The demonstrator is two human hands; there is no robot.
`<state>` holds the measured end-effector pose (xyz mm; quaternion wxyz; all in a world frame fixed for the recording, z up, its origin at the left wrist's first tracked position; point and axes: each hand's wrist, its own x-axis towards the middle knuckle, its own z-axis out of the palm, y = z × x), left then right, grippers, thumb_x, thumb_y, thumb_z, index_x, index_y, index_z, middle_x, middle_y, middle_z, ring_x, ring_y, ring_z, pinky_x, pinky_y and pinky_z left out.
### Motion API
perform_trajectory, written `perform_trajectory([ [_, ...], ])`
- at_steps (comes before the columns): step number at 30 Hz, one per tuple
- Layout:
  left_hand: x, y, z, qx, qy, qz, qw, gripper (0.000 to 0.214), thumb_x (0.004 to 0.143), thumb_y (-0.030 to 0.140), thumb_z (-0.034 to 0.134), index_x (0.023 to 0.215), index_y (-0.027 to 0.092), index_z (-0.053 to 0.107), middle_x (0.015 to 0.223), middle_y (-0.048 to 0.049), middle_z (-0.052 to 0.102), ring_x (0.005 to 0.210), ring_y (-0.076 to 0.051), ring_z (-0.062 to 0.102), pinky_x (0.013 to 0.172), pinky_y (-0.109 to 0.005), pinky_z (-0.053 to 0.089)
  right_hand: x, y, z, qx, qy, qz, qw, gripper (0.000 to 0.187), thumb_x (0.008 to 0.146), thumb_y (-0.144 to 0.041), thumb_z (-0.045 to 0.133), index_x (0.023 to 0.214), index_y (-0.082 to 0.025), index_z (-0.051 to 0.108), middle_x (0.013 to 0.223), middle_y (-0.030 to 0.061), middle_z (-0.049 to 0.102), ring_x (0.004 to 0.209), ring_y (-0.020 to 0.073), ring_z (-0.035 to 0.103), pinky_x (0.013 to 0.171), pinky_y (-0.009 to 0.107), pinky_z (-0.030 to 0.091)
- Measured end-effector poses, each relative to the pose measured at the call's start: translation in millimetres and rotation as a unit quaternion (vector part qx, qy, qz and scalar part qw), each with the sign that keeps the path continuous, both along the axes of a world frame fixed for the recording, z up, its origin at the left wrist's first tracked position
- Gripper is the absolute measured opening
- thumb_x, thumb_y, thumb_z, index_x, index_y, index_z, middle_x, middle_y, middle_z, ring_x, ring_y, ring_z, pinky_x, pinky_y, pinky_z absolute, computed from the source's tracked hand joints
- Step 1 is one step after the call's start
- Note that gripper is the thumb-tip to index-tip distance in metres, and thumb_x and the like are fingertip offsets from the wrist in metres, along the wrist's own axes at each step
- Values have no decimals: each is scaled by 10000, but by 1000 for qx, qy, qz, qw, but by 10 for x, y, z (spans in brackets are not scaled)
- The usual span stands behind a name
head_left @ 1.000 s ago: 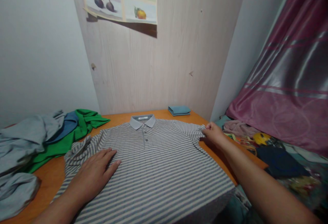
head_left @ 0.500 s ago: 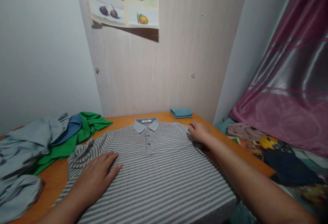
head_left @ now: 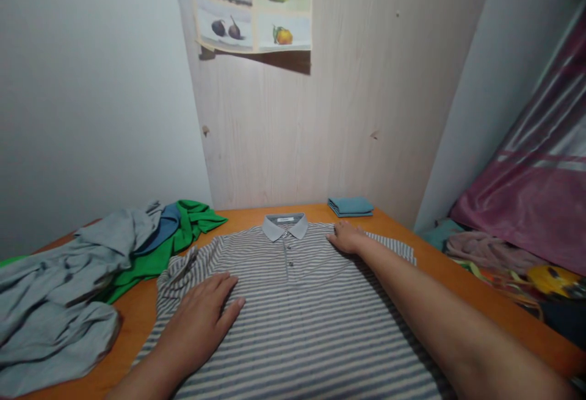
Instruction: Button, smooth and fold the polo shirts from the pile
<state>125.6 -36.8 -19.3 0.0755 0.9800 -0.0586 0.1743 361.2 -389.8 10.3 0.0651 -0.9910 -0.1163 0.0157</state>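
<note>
shirt (head_left: pixel 297 308) lies flat on the surface (head_left: pixel 137 295), collar (head_left: pixel 284 227) at 12 o'clock. left hand (head_left: pixel 206 317) rests on it at 8, fingers flat, empty; right hand (head_left: pixel 347 239) nearer the collar at 1, grip unclear.

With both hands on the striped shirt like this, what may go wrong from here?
1. The sleeve beside the left hand lies bunched; smoothing over it may press in creases.
2. The right hand and its forearm rest across the striped shirt; pulling back might drag the fabric askew.
3. The green shirt lies close to that sleeve and may get caught.
</note>
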Motion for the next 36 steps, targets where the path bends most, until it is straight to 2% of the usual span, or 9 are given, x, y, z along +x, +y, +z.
perform_trajectory([
  [3, -13, -13, -1, 0, 7, 3, 1000, 531, 967, 543, 473, 1336, 202, 648, 1402, -125, 633, 1326, -308, 559, 1140, -506, 418, 15, 157, -17, 5, -12, 45, 999, 673, 1016, -556, 332, 1534, -134, 408, 1651, 182, 285, 1538, 322, 207, 1209, 535, 190],
  [5, -23, -26, 6, -5, 7, 5, 1000, 521, 964, 537, 484, 1332, 208, 651, 1401, -123, 633, 1326, -311, 557, 1141, -515, 413, 38, 239, -52, 6, -3, 70, 997, 675, 1015, -566, 340, 1550, -159, 393, 1655, 155, 292, 1535, 289, 228, 1217, 480, 197],
  [11, -40, -72, 37, -7, 20, 16, 1000, 516, 962, 524, 491, 1344, 212, 643, 1421, -123, 619, 1351, -314, 535, 1151, -520, 398, 128, 438, -55, 16, -8, 63, 998, 655, 1036, -524, 292, 1517, -106, 441, 1601, 200, 381, 1489, 312, 331, 1193, 465, 247],
  [15, -51, -104, 64, -9, 31, 20, 999, 528, 968, 529, 479, 1359, 210, 633, 1442, -131, 602, 1368, -323, 518, 1158, -529, 383, 42, 762, -36, 37, -44, 98, 994, 683, 1049, -536, 216, 1602, -140, 276, 1670, 167, 243, 1538, 288, 216, 1208, 435, 221],
  [19, -76, -142, 107, -16, 39, 22, 999, 521, 967, 510, 493, 1364, 201, 628, 1466, -144, 579, 1383, -330, 502, 1165, -536, 369, -51, 1074, -135, 31, -7, 126, 991, 748, 1007, -673, 255, 1618, -242, 254, 1696, 136, 163, 1552, 314, 161, 1216, 516, 180],
  [23, -100, -169, 125, -18, 39, 25, 999, 495, 968, 497, 498, 1352, 213, 629, 1458, -142, 587, 1376, -323, 507, 1162, -531, 366, 5, 1181, -204, 22, 11, 102, 995, 743, 1019, -653, 186, 1620, -222, 248, 1696, 158, 143, 1556, 342, 124, 1202, 609, 135],
  [27, -107, -180, 110, -26, 28, 21, 999, 473, 970, 483, 508, 1348, 223, 624, 1457, -141, 585, 1370, -321, 509, 1161, -534, 359, 56, 1199, -163, 18, 4, 95, 995, 720, 1020, -637, 217, 1609, -226, 278, 1693, 144, 171, 1554, 336, 143, 1202, 607, 147],
  [31, -104, -191, 100, -27, 34, 22, 999, 476, 979, 484, 493, 1359, 222, 611, 1467, -133, 575, 1384, -327, 491, 1171, -533, 340, -76, 1334, -123, 29, -38, 89, 995, 707, 1036, -567, 224, 1619, -166, 228, 1692, 167, 158, 1556, 334, 125, 1212, 573, 157],
  [36, -119, -202, 105, -38, 40, 20, 998, 481, 989, 483, 473, 1366, 210, 594, 1482, -141, 553, 1398, -329, 468, 1180, -539, 313, -355, 1586, -152, 22, -54, 223, 973, 657, 1044, -544, 267, 1595, -190, 313, 1684, 141, 208, 1556, 324, 136, 1222, 536, 149],
])
